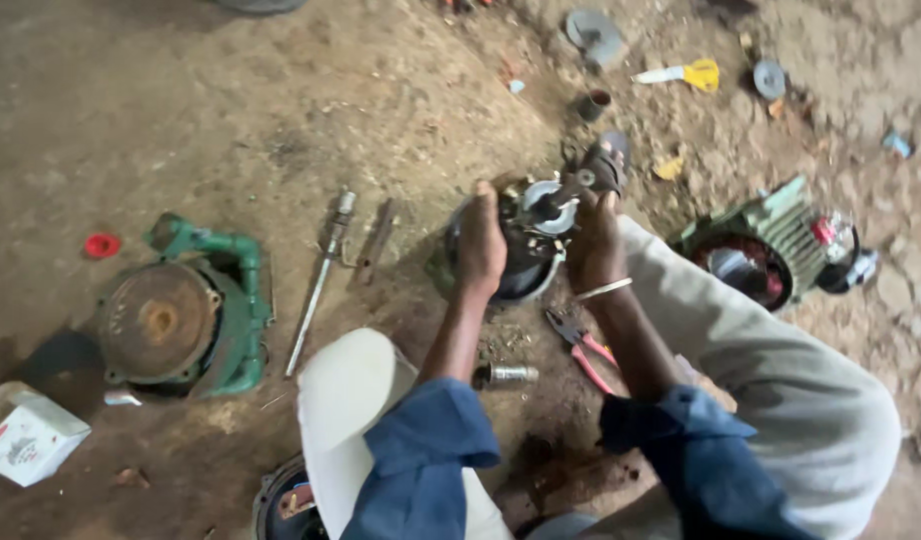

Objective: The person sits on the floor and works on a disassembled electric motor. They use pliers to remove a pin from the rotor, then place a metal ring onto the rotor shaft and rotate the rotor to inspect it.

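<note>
Both my hands grip the round motor part [529, 240] at frame centre.
My left hand [480, 245] and right hand [594, 243] clasp opposite sides, steadying it on the ground; red-handled pliers [582, 348] lie just below, within reach.

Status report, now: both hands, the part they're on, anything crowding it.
Left hand and right hand both gripping round motor part on dirt floor. Red-handled pliers right beside it.
</note>
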